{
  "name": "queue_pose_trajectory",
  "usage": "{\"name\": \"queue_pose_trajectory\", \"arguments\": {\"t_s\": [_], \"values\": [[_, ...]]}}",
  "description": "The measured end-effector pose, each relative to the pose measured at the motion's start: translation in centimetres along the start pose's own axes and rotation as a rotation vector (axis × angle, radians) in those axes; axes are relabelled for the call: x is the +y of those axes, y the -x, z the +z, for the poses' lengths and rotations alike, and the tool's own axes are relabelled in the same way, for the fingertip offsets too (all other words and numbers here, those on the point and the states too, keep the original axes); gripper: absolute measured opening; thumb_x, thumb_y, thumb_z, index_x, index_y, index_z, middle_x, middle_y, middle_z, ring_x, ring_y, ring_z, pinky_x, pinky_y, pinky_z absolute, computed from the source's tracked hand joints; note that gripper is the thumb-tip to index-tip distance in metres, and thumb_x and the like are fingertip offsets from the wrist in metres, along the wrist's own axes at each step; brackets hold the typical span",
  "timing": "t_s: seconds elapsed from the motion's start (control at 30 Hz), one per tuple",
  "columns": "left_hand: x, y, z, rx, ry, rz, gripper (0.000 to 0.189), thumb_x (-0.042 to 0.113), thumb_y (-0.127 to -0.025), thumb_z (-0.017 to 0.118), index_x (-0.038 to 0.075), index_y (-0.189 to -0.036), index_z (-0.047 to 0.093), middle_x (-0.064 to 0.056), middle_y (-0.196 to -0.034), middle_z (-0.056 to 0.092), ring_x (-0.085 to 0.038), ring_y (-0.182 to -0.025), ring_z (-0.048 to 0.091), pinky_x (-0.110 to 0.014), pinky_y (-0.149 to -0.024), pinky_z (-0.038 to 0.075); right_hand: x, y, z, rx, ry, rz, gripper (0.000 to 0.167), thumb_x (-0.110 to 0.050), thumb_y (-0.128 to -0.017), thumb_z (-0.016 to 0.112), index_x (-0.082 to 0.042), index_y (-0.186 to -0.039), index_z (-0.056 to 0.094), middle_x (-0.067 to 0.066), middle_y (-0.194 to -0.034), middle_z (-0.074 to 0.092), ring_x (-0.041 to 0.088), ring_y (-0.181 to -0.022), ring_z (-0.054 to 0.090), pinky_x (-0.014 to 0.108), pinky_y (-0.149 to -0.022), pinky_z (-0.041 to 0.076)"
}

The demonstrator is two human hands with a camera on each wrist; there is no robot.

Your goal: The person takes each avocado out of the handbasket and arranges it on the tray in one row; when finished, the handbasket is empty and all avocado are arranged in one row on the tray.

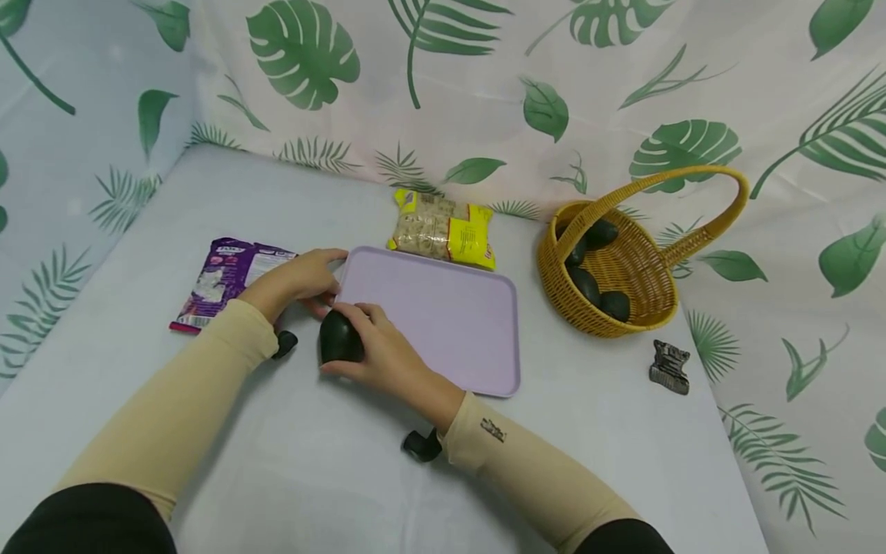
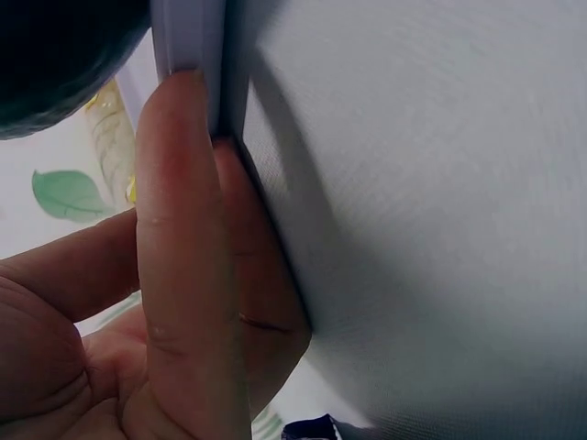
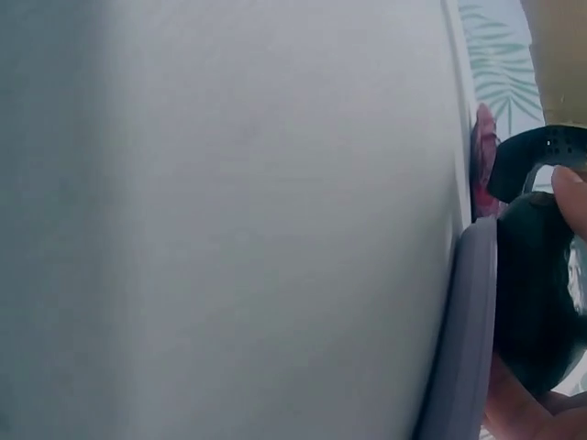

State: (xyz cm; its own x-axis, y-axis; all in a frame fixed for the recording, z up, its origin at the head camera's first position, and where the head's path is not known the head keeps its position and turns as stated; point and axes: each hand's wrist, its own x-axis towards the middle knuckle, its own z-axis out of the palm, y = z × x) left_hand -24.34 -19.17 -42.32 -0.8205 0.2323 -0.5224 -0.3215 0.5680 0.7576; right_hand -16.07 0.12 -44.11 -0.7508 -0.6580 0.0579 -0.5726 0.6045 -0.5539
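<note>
Gripping an avocado (image 1: 339, 339) in the right hand (image 1: 384, 352) at the nine o'clock edge of the tray (image 1: 450, 323), touching that edge with left hand (image 1: 305, 278) outstretched — could roll off if let go there.

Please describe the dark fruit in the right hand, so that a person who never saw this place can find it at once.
On the white table, look for the flat lilac tray. At its near left corner, the right hand holds a rounded dark fruit. Similar fruits lie in the wicker basket farther right; this is the only one seen outside it.
</note>
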Motion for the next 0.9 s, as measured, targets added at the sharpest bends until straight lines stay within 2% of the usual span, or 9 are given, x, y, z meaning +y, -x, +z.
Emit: {"name": "queue_pose_trajectory", "arguments": {"t_s": [0.4,0.47,0.57,0.7,0.9], "values": [[0.3,-0.3,0.2,-0.007,0.009,-0.009,0.076,-0.006,-0.094,0.051,0.012,-0.159,0.017,-0.018,-0.089,0.056,-0.02,-0.072,0.058,-0.032,-0.058,0.061,0.8,0.7,-0.3,0.018,-0.052,-0.016,0.097,-0.042,-0.075,0.085,-0.019,-0.153,0.033,0.015,-0.143,0.043,0.027,-0.121,0.054,0.04,-0.099,0.052],[0.3,-0.3,0.2,-0.008,0.01,-0.012,0.076,-0.005,-0.094,0.051,0.012,-0.159,0.017,-0.018,-0.09,0.056,-0.02,-0.073,0.058,-0.032,-0.058,0.061,0.8,0.8,-0.5,0.024,-0.056,-0.021,0.098,-0.042,-0.075,0.085,-0.018,-0.154,0.032,0.015,-0.143,0.043,0.026,-0.12,0.055,0.038,-0.097,0.052],[0.3,-0.2,0.2,-0.011,0.008,-0.008,0.076,-0.005,-0.094,0.051,0.012,-0.159,0.017,-0.018,-0.09,0.055,-0.02,-0.074,0.058,-0.032,-0.058,0.061,0.9,1.0,-0.9,0.032,-0.079,-0.032,0.097,-0.04,-0.075,0.086,-0.017,-0.154,0.033,0.015,-0.144,0.042,0.024,-0.108,0.06,0.033,-0.091,0.055],[0.2,-0.1,0.1,-0.008,0.005,-0.008,0.076,-0.005,-0.093,0.051,0.011,-0.159,0.016,-0.017,-0.088,0.056,-0.02,-0.073,0.059,-0.033,-0.058,0.061,1.1,1.6,-2.3,0.02,-0.165,-0.04,0.092,-0.033,-0.078,0.085,-0.017,-0.153,0.035,0.016,-0.148,0.037,0.025,-0.098,0.067,0.031,-0.084,0.059],[0.0,0.0,0.0,-0.008,0.019,-0.012,0.079,-0.006,-0.092,0.052,0.011,-0.159,0.015,-0.015,-0.083,0.057,-0.02,-0.071,0.059,-0.033,-0.058,0.061,2.6,3.3,-6.1,0.019,-0.228,-0.07,0.083,-0.022,-0.081,0.083,-0.018,-0.151,0.04,0.013,-0.153,0.034,0.033,-0.111,0.063,0.034,-0.087,0.059]]}}
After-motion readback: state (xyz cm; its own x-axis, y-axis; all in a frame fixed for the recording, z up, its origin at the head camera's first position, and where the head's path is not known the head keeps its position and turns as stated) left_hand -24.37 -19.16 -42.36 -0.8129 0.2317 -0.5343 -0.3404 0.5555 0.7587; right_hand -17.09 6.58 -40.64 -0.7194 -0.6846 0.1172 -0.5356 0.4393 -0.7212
